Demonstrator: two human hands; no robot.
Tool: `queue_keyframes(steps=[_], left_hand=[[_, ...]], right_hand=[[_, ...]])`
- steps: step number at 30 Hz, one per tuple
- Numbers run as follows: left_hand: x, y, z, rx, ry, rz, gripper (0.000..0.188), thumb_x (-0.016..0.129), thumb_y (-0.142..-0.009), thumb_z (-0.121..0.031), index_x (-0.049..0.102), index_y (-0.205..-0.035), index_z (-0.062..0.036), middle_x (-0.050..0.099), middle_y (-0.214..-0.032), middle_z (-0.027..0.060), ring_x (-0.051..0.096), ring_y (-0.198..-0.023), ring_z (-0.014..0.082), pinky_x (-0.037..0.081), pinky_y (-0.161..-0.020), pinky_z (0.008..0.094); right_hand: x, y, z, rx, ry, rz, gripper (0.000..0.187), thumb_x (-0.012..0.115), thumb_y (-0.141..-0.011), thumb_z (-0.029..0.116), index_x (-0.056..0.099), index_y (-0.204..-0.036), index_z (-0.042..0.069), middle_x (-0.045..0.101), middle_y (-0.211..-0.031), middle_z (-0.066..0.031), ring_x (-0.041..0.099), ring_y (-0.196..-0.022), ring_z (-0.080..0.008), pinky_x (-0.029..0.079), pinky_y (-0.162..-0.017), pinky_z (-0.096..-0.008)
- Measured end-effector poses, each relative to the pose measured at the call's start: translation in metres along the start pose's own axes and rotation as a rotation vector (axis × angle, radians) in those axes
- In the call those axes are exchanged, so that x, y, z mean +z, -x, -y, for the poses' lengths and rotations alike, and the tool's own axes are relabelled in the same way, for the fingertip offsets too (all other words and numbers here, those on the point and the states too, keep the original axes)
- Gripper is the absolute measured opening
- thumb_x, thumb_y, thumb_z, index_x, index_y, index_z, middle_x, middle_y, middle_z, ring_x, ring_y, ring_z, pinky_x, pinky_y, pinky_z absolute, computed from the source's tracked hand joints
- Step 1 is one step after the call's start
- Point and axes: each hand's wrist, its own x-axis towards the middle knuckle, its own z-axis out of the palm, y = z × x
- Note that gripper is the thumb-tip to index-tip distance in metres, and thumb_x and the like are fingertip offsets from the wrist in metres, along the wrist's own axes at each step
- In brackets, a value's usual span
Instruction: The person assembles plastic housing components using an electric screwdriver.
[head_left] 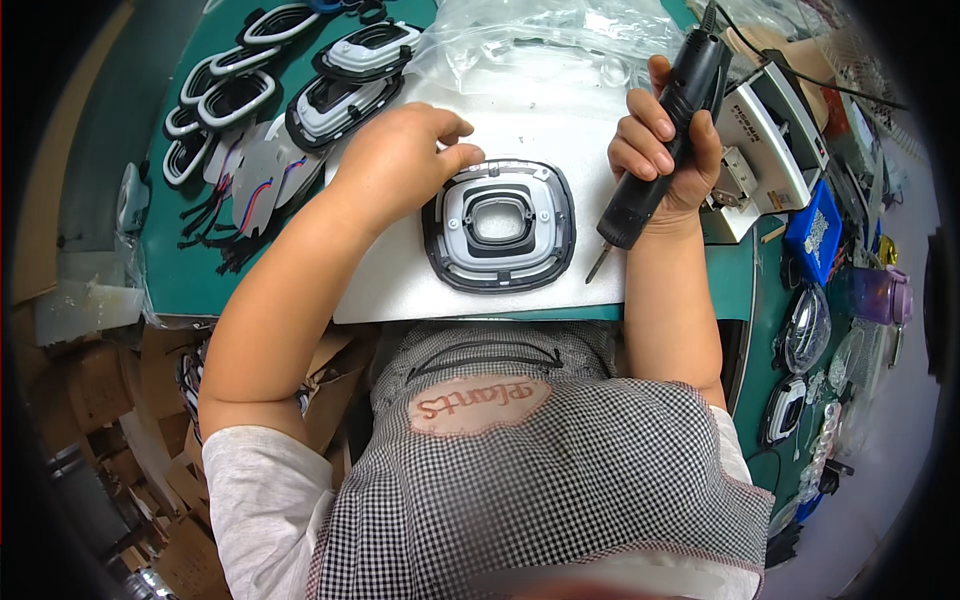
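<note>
My right hand (665,150) is wrapped round a black electric screwdriver (664,140), tilted with its thin bit pointing down and left. The bit's tip is beside a rounded square black-and-grey plastic frame (500,272) and does not touch it. The frame lies flat on a white foam sheet (385,285), with an oval opening at its centre. My left hand (405,150) is at the frame's upper left edge. Its fingers are bent, with a gap between thumb and forefinger and nothing seen between them. The thumb tip is close to the frame's rim; whether it touches cannot be told.
Several similar frames (345,105) and oval rings (237,97) lie at the far left, beside grey pieces with wires (262,190). Clear plastic bags (540,50) cover the back. A white box-shaped device (765,140) and a blue tray of small parts (815,235) stand at the right.
</note>
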Motion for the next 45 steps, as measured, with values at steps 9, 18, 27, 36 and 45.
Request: queue_keyframes(steps=[9,18,27,36,45], left_hand=[[0.020,-0.090,-0.022,0.425,-0.266,-0.466,0.020,0.068,-0.091,-0.021,0.074,-0.106,-0.0091,0.071,-0.099,0.0128,0.067,-0.088,0.0315,0.053,-0.078,0.0409],[0.002,-0.117,-0.003,0.477,-0.291,-0.585,0.025,0.071,-0.080,-0.010,0.070,-0.104,-0.0051,0.066,-0.102,0.0170,0.062,-0.101,0.0373,0.050,-0.091,0.0462],[-0.001,-0.108,-0.025,0.318,-0.464,-0.392,0.027,0.079,-0.075,-0.019,0.070,-0.098,-0.0073,0.066,-0.100,0.0172,0.063,-0.096,0.0391,0.052,-0.084,0.0463],[-0.018,-0.066,0.003,0.092,0.563,-0.156,0.034,0.074,-0.089,-0.028,0.067,-0.113,-0.0045,0.068,-0.087,0.0053,0.063,-0.076,0.0139,0.047,-0.063,0.0269],[-0.013,0.023,-0.005,-0.056,1.218,0.005,0.025,0.060,-0.099,-0.019,0.060,-0.120,-0.0046,0.070,-0.108,0.0106,0.069,-0.103,0.0182,0.049,-0.063,0.0225]], right_hand=[[0.007,-0.003,0.006,-0.074,0.032,-0.072,0.061,0.068,-0.094,0.022,0.039,-0.142,0.001,0.050,-0.085,-0.0053,0.054,-0.061,-0.0111,0.050,-0.059,-0.0279],[0.002,-0.004,0.009,-0.068,0.085,-0.071,0.062,0.066,-0.095,0.025,0.037,-0.143,0.001,0.050,-0.086,-0.0050,0.054,-0.061,-0.0116,0.049,-0.058,-0.0294],[0.007,-0.006,0.004,-0.088,0.172,-0.106,0.061,0.063,-0.096,0.026,0.037,-0.144,0.001,0.050,-0.086,-0.0048,0.055,-0.062,-0.0120,0.051,-0.059,-0.0302],[-0.001,-0.002,0.005,-0.037,0.188,-0.112,0.060,0.061,-0.098,0.026,0.035,-0.146,0.001,0.049,-0.089,-0.0056,0.053,-0.066,-0.0124,0.048,-0.062,-0.0298],[0.000,-0.002,-0.001,-0.044,0.211,-0.149,0.059,0.062,-0.096,0.022,0.036,-0.144,-0.002,0.048,-0.089,-0.0064,0.052,-0.067,-0.0115,0.047,-0.063,-0.0285]])
